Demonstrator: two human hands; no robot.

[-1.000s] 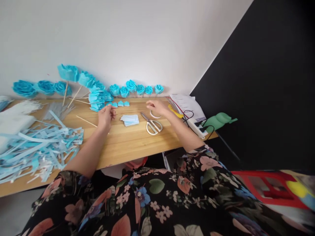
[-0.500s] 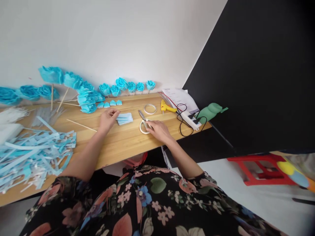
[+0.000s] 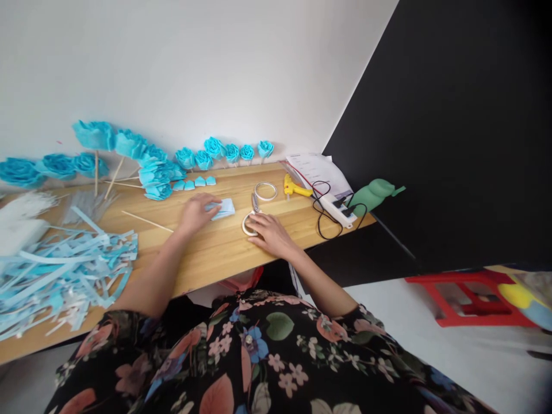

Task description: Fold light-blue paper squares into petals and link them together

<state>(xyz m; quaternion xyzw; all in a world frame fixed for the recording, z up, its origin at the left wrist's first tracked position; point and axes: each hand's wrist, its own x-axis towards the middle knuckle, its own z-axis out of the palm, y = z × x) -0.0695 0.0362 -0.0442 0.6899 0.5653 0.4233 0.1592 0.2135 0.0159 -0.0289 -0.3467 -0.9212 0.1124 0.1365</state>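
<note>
— Left hand (image 3: 200, 213)?
— Over the left part of the blue paper stack (image 3: 226, 209) on the table (image 3: 215, 250); can't tell if grasping.
— Right hand (image 3: 269, 233)?
— On the scissors (image 3: 255, 203), grip unclear.
— Farther out?
— Yellow glue gun (image 3: 296, 188), blue flowers (image 3: 214, 148).

Scissors (image 3: 255, 202): handles partly covered by the right hand (image 3: 271, 233); grip beneath could not be made out.
Blue sheets (image 3: 225, 209), just left of scissors: left end hidden under the left hand (image 3: 198, 214); pinched or merely touched, could not tell.
Paper strips (image 3: 71, 270), far left of scissors: pile cut off by left edge of view.
White block (image 3: 19, 237), far left of scissors: cut by same edge; material unclear.
Printed paper (image 3: 317, 172), beyond and right of scissors: lettering too small to read.
Yellow-and-blue thing (image 3: 524, 299), far right of scissors: blurred, unidentified.
Floral top (image 3: 241, 368), nearer than scissors: cut off at bottom.
</note>
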